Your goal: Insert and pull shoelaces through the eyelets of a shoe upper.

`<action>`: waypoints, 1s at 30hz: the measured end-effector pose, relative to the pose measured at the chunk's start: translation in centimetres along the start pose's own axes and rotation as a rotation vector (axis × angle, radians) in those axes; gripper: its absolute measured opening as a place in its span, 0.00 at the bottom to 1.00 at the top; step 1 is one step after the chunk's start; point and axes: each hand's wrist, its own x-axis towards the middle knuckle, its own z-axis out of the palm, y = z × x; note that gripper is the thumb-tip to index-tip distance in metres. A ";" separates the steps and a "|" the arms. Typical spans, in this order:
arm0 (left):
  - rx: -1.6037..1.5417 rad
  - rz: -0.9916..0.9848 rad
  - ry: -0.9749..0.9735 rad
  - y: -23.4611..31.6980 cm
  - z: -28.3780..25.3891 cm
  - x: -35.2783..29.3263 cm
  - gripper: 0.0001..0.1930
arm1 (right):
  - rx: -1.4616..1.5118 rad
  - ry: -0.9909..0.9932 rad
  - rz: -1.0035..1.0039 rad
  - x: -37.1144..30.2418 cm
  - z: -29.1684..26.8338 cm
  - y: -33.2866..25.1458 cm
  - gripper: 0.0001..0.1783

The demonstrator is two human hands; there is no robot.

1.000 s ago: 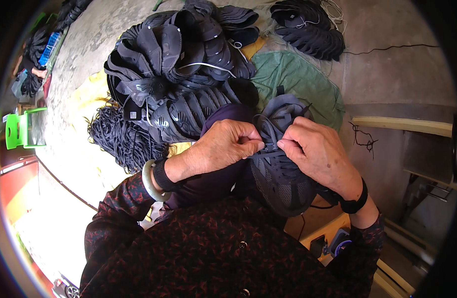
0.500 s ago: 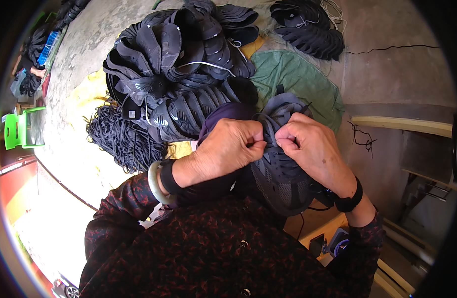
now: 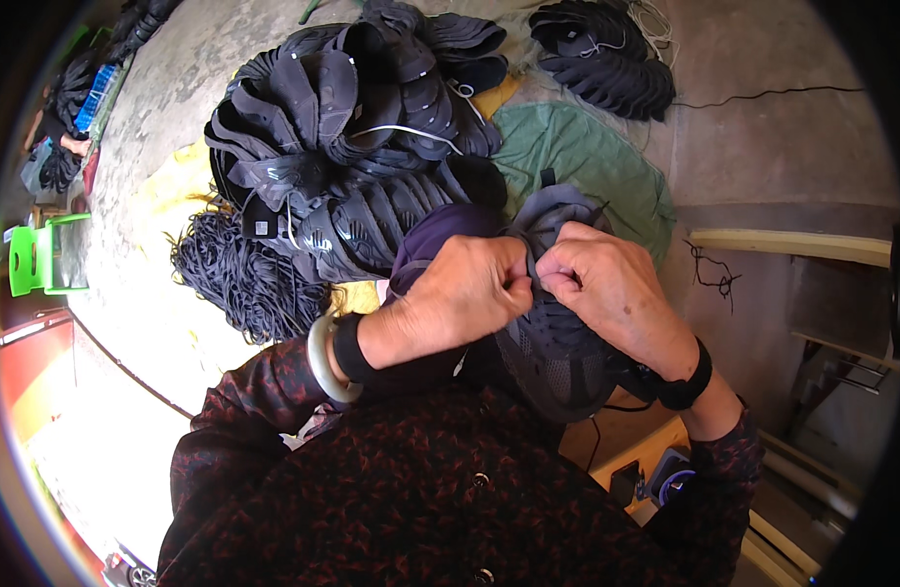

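Note:
A dark grey shoe upper [image 3: 553,357] with mesh panels rests in front of my body, its toe toward me and its padded collar [image 3: 559,205] pointing away. Over its lacing area my left hand [image 3: 471,284] is closed in a pinch on a dark shoelace. My right hand [image 3: 611,292] pinches close beside it, also on the lace; the fingers hide most of it. Just left of the shoe is a dark purple cloth [image 3: 450,227]. Further left lies a tangled heap of dark shoelaces [image 3: 244,269].
Stacked black shoe uppers [image 3: 323,127] form a large pile ahead, with another stack [image 3: 606,64] at the far right. A green sheet [image 3: 577,137] lies beneath. A green chair [image 3: 48,256] stands left, a wooden box [image 3: 646,465] lower right. Another person's hand [image 3: 76,145] shows far left.
My two hands have come closer together over the shoe's lacing area. The left one has shifted slightly to the right, and both remain pinched.

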 end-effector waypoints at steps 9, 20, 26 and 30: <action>0.128 0.061 -0.109 -0.6 -1.5 0.0 0.11 | 0.054 0.021 -0.024 -0.2 0.4 0.3 0.04; 0.202 0.102 -0.195 -0.3 -3.2 0.1 0.09 | -0.104 0.060 -0.084 -1.8 -1.3 0.3 0.02; 0.222 0.132 -0.190 -1.1 -4.0 0.0 0.07 | 0.020 0.425 0.289 -7.0 -9.0 6.8 0.04; 0.206 0.047 -0.223 -0.8 -3.9 0.2 0.06 | 0.433 0.658 0.533 -11.5 -13.5 14.1 0.07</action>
